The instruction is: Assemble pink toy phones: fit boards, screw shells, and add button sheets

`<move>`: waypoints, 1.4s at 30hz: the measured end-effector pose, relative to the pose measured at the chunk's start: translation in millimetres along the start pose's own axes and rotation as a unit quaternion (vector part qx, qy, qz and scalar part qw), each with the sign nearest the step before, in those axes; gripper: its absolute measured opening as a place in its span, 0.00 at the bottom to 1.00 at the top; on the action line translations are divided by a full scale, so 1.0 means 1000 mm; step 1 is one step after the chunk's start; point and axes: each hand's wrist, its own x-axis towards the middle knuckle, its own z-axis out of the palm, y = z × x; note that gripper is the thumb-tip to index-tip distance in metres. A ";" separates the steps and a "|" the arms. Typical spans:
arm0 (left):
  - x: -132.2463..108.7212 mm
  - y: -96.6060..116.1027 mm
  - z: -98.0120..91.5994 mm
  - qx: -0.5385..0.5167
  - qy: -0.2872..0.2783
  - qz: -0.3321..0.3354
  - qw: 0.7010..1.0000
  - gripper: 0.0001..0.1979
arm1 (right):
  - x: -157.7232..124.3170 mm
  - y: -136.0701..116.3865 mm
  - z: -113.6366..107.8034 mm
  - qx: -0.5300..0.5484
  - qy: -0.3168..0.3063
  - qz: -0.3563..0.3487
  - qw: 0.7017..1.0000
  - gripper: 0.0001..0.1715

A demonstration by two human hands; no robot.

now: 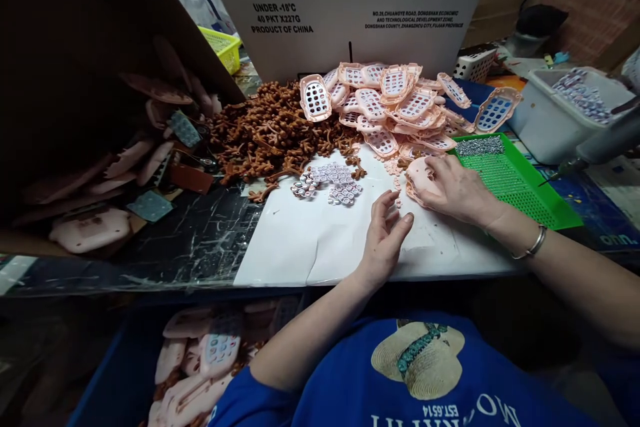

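A pale pink plastic toy shell [419, 180] is under the fingers of my right hand [453, 190], which grips it at the right part of the white work sheet [295, 250]. My left hand [386, 240] hovers just left of it, thumb and fingers apart, holding nothing. Tiny pink pieces [397, 183] are scattered between the hands and the pile. Further left on the sheet lie small white button pads [333, 175]. Behind rises a heap of pink shell halves [395, 107] with grids of button holes. Beside it spreads a mound of brown plastic parts [265, 133].
A green tray [520, 180] with small metal screws stands at the right, an electric screwdriver [595, 147] hanging over it. Behind is a grey tub [545, 113]. At left, a cardboard box [100, 33] holds shells and circuit boards. A blue bin [110, 373] with pink shells sits below the table.
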 end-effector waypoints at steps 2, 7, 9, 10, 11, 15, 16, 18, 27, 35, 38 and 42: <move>0.000 0.000 0.000 -0.003 0.000 0.002 1.000 0.23 | 0.001 -0.001 0.003 -0.012 -0.004 -0.012 1.000 0.36; 0.000 0.001 0.001 -0.020 -0.002 -0.005 1.000 0.23 | 0.001 -0.003 0.005 -0.009 -0.010 -0.024 1.000 0.37; 0.000 0.001 0.001 -0.025 0.003 -0.010 1.000 0.23 | 0.002 -0.002 0.005 0.000 -0.006 -0.030 1.000 0.36; 0.000 0.001 0.001 -0.028 0.007 -0.012 0.999 0.23 | 0.002 -0.001 0.004 0.006 -0.004 -0.031 0.999 0.36; 0.000 0.001 0.001 -0.033 0.012 -0.014 0.999 0.23 | 0.002 0.000 0.004 0.013 -0.003 -0.029 1.000 0.36; 0.002 -0.001 0.000 -0.059 0.042 -0.015 0.997 0.23 | -0.001 0.004 -0.006 0.067 0.012 -0.017 0.998 0.38; 0.003 -0.001 0.001 -0.071 0.050 -0.020 0.996 0.23 | -0.002 0.005 -0.010 0.093 0.021 -0.018 0.995 0.38; 0.004 0.001 0.002 -0.113 0.053 -0.046 0.991 0.21 | -0.005 0.006 -0.019 0.161 0.035 -0.015 0.986 0.37; 0.004 0.016 0.015 -0.315 -0.084 -0.141 0.935 0.20 | -0.037 -0.011 -0.033 0.335 -0.037 -0.044 0.940 0.38; -0.009 0.022 0.005 -0.324 -0.045 -0.162 0.931 0.18 | -0.039 -0.020 -0.026 0.550 -0.141 0.037 0.823 0.35; -0.015 0.025 0.000 -0.337 -0.017 -0.183 0.923 0.14 | -0.034 -0.023 -0.020 0.621 -0.171 0.067 0.762 0.32; -0.018 0.030 0.000 -0.397 0.029 -0.219 0.891 0.11 | -0.030 -0.038 -0.010 0.716 -0.171 0.081 0.672 0.28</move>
